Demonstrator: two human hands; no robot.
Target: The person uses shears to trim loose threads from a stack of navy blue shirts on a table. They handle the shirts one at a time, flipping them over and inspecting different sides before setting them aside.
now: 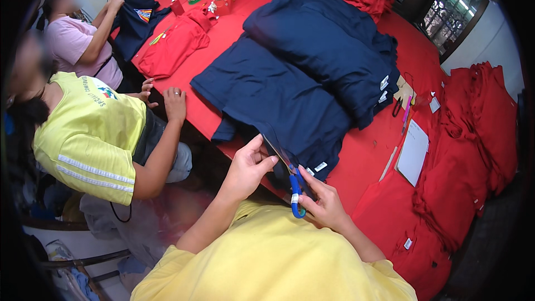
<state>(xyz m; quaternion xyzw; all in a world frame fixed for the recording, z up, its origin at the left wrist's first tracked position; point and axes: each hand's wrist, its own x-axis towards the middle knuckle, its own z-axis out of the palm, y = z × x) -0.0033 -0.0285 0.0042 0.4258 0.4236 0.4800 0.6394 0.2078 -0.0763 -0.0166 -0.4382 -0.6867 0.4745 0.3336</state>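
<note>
A pair of scissors point(295, 189) with blue handles is in my right hand point(325, 203), its blades pointing away from me along the edge of a navy T-shirt point(278, 92). My left hand point(248, 166) is closed, thumb and fingers pinching the shirt's near edge beside the blade tips. Whether the blades are apart or together is hard to make out. The shirt lies spread on the table, its near part hanging over the edge. Small white labels point(320, 166) show near my right hand. Behind it is a thick heap of navy shirts point(323, 39).
Red cloth covers the table point(368, 159). Piled red garments point(457, 150) fill the right side, near a white notepad point(413, 152) and a pink pen point(407, 110). To the left sits a person in a yellow shirt point(92, 128); beyond, another in pink point(78, 44) handles a navy garment.
</note>
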